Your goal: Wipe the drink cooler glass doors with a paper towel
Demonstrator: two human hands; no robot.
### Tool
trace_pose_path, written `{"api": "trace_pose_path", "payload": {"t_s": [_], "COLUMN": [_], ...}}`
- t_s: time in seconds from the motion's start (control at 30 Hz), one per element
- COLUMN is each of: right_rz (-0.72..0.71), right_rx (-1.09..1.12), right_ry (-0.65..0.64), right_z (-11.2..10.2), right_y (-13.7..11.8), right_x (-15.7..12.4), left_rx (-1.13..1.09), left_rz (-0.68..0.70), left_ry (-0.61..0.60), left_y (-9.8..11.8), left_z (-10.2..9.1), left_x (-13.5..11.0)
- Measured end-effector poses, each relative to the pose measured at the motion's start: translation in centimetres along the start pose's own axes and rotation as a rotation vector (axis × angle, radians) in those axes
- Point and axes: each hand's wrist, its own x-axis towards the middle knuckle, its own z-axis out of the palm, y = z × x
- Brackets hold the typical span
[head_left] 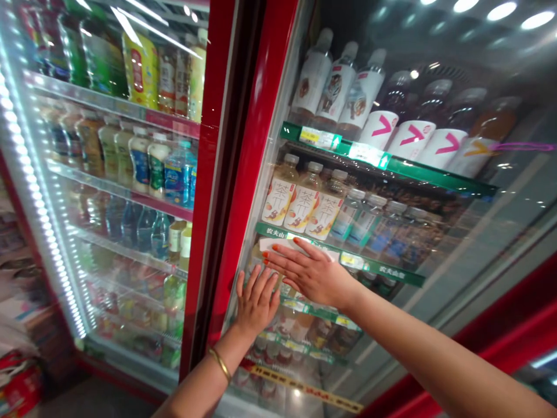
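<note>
— Left hand [256, 301]?
— Flat on the glass door [439, 278] of a drinks cooler, fingers spread, gold bangle [220, 364] at the wrist.
— Right hand [314, 274]?
— Just beside and slightly higher, open, fingers toward the left, over a green shelf edge [391, 270].
— Behind the glass?
— Bottled tea [281, 200] directly above both hands.
— Nearby?
— Red door frame [255, 128], just left.

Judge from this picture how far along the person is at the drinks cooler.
Done: the shelves look stocked, with tea bottles in rows behind the glass. In hand: the left hand and right hand lie flat on the glass door, holding nothing. Left: unclear, since nothing shows whether the door is fully shut.
</note>
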Motion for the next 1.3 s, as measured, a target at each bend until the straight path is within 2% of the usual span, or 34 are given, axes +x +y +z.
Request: {"api": "trace_pose_path", "payload": {"t_s": [0.07, 0.13, 0.2, 0.27, 0.37, 0.47, 0.53, 0.63, 0.7, 0.77, 0.87, 0.93, 1.0, 1.07, 1.17, 1.23, 1.3], "right_rz": [0.023, 0.099, 0.160, 0.143, -0.031, -0.255, -0.319, -0.235, -0.115, -0.063, -0.233, -0.376, -0.446, -0.403, -0.197, -0.159, -0.204], "right_rx": [0.015, 0.028, 0.027, 0.012, 0.013, 0.052, 0.068, 0.072, 0.073, 0.062, 0.022, 0.012, 0.019, 0.019, -0.011, -0.049, -0.099], "right_ry": [0.014, 0.056, 0.092, 0.088, -0.009, -0.120, -0.143, -0.074, 0.013, 0.057, 0.022, 0.001, 0.003, 0.022, 0.031, -0.007, -0.044], "right_z": [-0.8, -1.6, -1.9, -1.4, 0.3, 1.6, 1.8, 1.2, 1.2, 2.0, 4.1, 5.0, 4.9, 4.2, 3.2, 3.3, 3.9], "right_y": [0.9, 2.2, 3.0, 2.7, 1.0, 0.3, 0.9, 2.6, 2.7, 1.6, -1.2, -2.0, -1.5, -0.2, 0.6, -0.2, -1.8], "right_x": [-1.5, -1.5, 0.0, 2.1, 3.4, 0.9, -1.2, -1.2, 1.0, 3.4, 3.6, 1.6, -0.3, -0.4, 2.1, 3.0, 1.8], "left_rx": [0.014, 0.046, 0.086, 0.117, 0.139, 0.157, 0.163, 0.163, 0.162, 0.161, 0.150, 0.137, 0.129, 0.128, 0.129, 0.124, 0.102], "left_rz": [-0.043, -0.101, -0.161, -0.205, -0.236, -0.265, -0.290, -0.335, -0.375, -0.415, -0.449, -0.451, -0.448, -0.446, -0.444, -0.435, -0.411], "left_ry": [-0.011, -0.017, -0.015, -0.012, 0.017, 0.060, 0.067, 0.058, 0.067, 0.096, 0.140, 0.143, 0.124, 0.105, 0.096, 0.109, 0.116], "left_y": [0.2, 0.6, 1.2, 1.8, 2.7, 3.3, 3.4, 3.3, 3.3, 3.4, 3.5, 3.5, 3.5, 3.4, 3.2, 3.3, 3.3], "left_z": [0.3, 0.5, 0.7, 0.8, 0.9, 1.2, 1.4, 1.7, 1.9, 1.9, 2.0, 2.0, 2.0, 2.0, 2.0, 1.9, 1.5], "left_x": [-0.5, -1.1, -1.7, -2.4, -3.6, -4.9, -5.5, -5.9, -6.1, -6.2, -6.3, -6.3, -6.4, -6.4, -6.5, -6.3, -5.9]}}
